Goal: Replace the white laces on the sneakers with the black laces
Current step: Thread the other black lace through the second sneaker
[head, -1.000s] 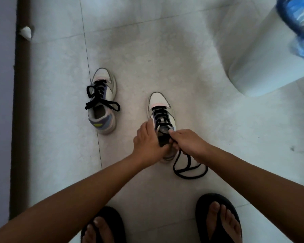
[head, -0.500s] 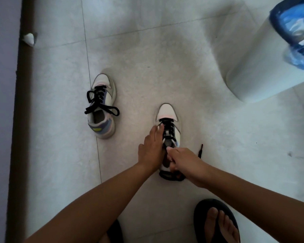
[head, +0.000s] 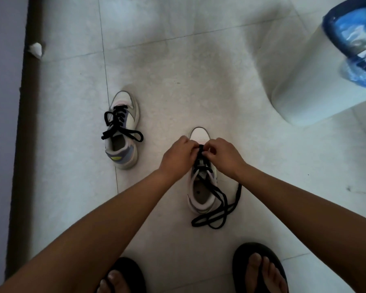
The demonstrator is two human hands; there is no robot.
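Two bare arms with no sleeves, left hand [head: 176,157] and right hand [head: 225,156] with no rings or gloves; bare toes in black flip-flops [head: 260,269]

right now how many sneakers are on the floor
2. One sneaker sits apart to the left, its black lace tied. The other sneaker is under both hands, black lace ends trailing loose. None seems hidden.

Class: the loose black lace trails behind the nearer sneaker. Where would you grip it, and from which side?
Probably pinch the loose black lace at its free end lying on the floor beside the heel, coming from above on the right, clear of both hands at the toe.
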